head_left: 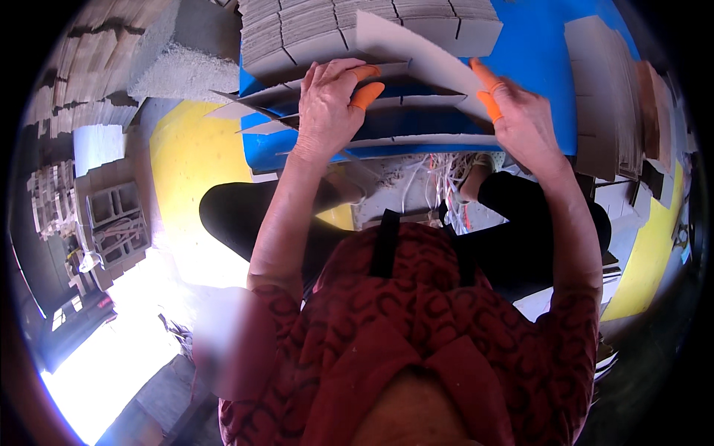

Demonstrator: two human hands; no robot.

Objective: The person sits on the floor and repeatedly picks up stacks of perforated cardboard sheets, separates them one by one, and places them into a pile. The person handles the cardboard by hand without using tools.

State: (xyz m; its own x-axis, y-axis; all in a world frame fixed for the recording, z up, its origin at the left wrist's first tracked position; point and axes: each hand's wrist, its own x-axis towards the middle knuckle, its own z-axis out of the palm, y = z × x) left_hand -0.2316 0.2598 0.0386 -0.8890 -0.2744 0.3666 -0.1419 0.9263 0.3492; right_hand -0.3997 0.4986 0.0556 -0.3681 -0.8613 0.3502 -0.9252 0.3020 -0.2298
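Observation:
Orange covers sit on the thumb and index finger of both my hands. My right hand (524, 123) pinches the right part of a slanting grey cardboard strip (413, 52), whose far left end is raised. My left hand (327, 111) is closed around the upper edge of another cardboard strip (394, 72), its thumb on the near side. Closer to me, more strips stand on edge, among them a middle strip (416, 102) and a near strip (439, 139). At the left, crossing strips (260, 123) meet these, partly hidden by my left hand.
All this rests on a blue tabletop (524, 37). Slotted cardboard stacks (357, 26) stand at the back, and an upright stack (606, 97) is on the right. Yellow floor (197, 163) shows at the left. Below the table edge lie tangled pale strips (442, 182) between my feet.

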